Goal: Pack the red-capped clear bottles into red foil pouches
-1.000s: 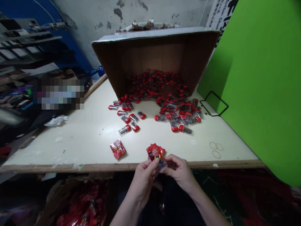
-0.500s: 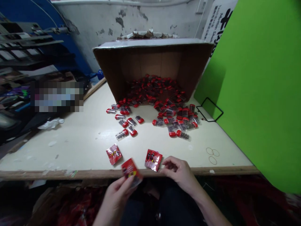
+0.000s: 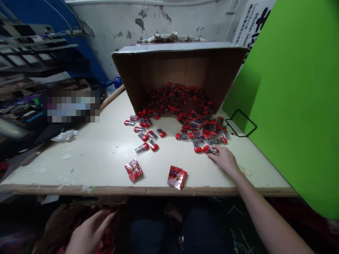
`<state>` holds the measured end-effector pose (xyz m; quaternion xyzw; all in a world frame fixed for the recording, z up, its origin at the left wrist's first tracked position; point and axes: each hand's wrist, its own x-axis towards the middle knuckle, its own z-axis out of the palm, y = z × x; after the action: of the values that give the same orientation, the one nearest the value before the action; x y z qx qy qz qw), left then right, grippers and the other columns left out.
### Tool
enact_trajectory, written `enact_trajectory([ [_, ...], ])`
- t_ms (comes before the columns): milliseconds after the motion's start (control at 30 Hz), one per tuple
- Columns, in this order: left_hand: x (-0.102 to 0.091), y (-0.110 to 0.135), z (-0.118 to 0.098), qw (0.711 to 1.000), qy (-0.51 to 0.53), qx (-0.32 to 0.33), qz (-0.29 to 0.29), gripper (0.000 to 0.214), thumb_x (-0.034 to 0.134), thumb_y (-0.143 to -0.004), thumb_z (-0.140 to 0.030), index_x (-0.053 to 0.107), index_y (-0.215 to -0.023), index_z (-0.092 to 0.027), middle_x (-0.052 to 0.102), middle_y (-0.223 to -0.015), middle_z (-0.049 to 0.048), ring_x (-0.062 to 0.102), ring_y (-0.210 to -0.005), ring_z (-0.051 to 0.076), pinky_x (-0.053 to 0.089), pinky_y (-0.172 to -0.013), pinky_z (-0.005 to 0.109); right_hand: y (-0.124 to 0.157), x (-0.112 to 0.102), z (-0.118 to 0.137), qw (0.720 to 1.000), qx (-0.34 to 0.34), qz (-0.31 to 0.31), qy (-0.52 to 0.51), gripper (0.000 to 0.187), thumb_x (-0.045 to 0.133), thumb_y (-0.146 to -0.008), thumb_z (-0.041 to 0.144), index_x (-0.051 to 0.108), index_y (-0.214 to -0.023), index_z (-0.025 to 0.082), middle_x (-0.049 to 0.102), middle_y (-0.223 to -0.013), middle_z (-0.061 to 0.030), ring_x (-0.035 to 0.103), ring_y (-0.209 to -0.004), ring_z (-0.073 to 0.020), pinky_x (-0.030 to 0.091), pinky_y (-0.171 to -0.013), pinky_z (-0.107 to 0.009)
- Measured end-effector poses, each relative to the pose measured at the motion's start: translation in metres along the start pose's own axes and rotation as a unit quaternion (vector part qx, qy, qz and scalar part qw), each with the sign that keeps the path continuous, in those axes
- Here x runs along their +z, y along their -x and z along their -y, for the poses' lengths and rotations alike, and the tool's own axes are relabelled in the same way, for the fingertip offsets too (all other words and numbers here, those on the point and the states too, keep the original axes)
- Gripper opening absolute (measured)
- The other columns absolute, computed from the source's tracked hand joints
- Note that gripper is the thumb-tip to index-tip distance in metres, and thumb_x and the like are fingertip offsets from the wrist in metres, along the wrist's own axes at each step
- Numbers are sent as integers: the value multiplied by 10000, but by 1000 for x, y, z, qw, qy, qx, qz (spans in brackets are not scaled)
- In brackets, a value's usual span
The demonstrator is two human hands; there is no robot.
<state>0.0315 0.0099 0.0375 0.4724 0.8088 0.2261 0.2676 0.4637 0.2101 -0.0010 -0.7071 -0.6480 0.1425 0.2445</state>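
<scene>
My right hand [image 3: 225, 160] reaches over the table, thumb and fingers closed on the near end of a small clear container with a red cap [image 3: 206, 149] and dark balls inside. It lies at the front of a loose group of similar red-capped containers [image 3: 194, 134]. Below the table edge at the left, my left hand [image 3: 91, 231] is slightly blurred, with its fingers apart and nothing visible in them. Under it is a carton with red packets [image 3: 109, 234]. Two red printed packets lie near the table's front edge, a left packet [image 3: 134, 170] and a right packet [image 3: 177, 177].
A large cardboard box [image 3: 127, 83] lies on its side, opening towards me, with many red-capped containers inside. A bright green panel [image 3: 293, 106] borders the right side. Near it are a black wire frame [image 3: 241, 123] and thin rubber bands [image 3: 245, 171]. Crumpled white tissue [image 3: 65, 135] lies left.
My left hand has moved down and left below the table edge; the red packet it held is no longer in it. My right hand has moved forward and right onto a red-capped container.
</scene>
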Motion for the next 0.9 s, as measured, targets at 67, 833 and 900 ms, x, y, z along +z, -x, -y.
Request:
enact_trajectory([
  [67, 34, -10, -42, 993, 48, 81, 72, 256, 573, -713, -491, 679, -741, -260, 727, -781, 15, 651, -749, 229, 475, -678, 279, 12, -1, 4, 1000, 2, 14, -12, 267, 656, -689, 399, 693, -845, 185, 657, -817, -92, 589, -721, -246, 403, -632, -312],
  [833, 139, -31, -151, 983, -113, 142, 24, 181, 631, -735, -317, 570, -859, -200, 595, -866, 56, 553, -809, 215, 349, -634, 287, 87, 13, 67, 962, 6, 80, -262, 257, 605, -764, 406, 657, -851, 170, 639, -739, -26, 474, -558, -142, 389, -547, -250],
  [900, 139, -29, -152, 982, -115, 146, 12, 147, 628, -732, -304, 583, -830, -205, 587, -857, 54, 545, -818, 222, 335, -631, 293, 88, 12, 67, 960, 9, 82, -268, 253, 605, -765, 403, 657, -849, 170, 645, -750, -28, 477, -560, -143, 389, -552, -251],
])
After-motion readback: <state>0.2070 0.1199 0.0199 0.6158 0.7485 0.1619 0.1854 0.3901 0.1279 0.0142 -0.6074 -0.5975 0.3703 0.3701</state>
